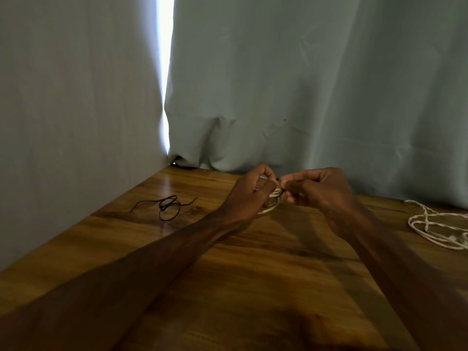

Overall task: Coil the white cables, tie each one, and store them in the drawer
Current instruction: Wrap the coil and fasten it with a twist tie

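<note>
A coiled white cable [272,203] is held just above the wooden table [228,262], near its far edge. My left hand [249,192] grips the coil from the left. My right hand [317,190] pinches a thin black tie [278,179] at the top of the coil; most of the tie is hidden by my fingers. A second white cable [435,225] lies loose and uncoiled at the table's right edge. No drawer is in view.
Loose black ties [168,205] lie tangled on the table to the left of my hands. Pale curtains [304,84] hang behind and to the left of the table, with a bright gap [166,72] between them.
</note>
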A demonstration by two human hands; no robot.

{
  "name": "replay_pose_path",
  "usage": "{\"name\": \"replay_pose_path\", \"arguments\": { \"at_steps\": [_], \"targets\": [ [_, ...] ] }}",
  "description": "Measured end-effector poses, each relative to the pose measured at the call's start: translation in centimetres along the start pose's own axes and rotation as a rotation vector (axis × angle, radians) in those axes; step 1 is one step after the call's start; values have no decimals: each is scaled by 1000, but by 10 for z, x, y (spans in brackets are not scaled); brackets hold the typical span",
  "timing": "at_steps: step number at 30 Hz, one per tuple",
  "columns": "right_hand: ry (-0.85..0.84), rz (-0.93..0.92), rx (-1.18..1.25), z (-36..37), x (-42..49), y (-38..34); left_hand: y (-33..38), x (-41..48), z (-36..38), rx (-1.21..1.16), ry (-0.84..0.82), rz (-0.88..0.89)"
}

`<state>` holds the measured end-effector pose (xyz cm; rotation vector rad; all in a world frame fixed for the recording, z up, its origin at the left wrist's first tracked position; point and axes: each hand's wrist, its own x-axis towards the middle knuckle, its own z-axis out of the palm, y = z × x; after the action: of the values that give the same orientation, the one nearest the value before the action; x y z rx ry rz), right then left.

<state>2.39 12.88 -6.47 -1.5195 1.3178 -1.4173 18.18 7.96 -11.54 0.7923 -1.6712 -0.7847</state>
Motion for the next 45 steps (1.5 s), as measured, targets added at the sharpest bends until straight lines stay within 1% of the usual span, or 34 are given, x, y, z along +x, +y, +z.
{"name": "replay_pose_path", "arguments": {
  "at_steps": [8,13,21,24,29,35,38,41,43,45],
  "targets": [
    [15,15,1,2,0,1,2,-2,-2,46,-14,46],
    [11,42,28,0,1,0,2,-3,-4,197,-68,133],
    [-96,72,2,-6,6,5,-1,0,-11,352,-108,153],
    [-150,110,6,-9,7,6,1,-1,-11,400,-144,175],
    [-171,146,49,-14,9,7,5,0,-10,415,-174,211],
    [-177,170,70,-14,8,7,4,1,-13,415,-201,185],
    [-187,125,-24,-15,7,6,3,0,-14,431,-223,154],
    [-130,-8,-181,-16,8,5,5,-2,-13,410,-232,120],
    [-120,-59,-199,-15,8,6,6,-2,-12,380,-227,87],
    [-129,-71,-175,-12,7,7,6,-1,-12,340,-222,77]
  ]
}}
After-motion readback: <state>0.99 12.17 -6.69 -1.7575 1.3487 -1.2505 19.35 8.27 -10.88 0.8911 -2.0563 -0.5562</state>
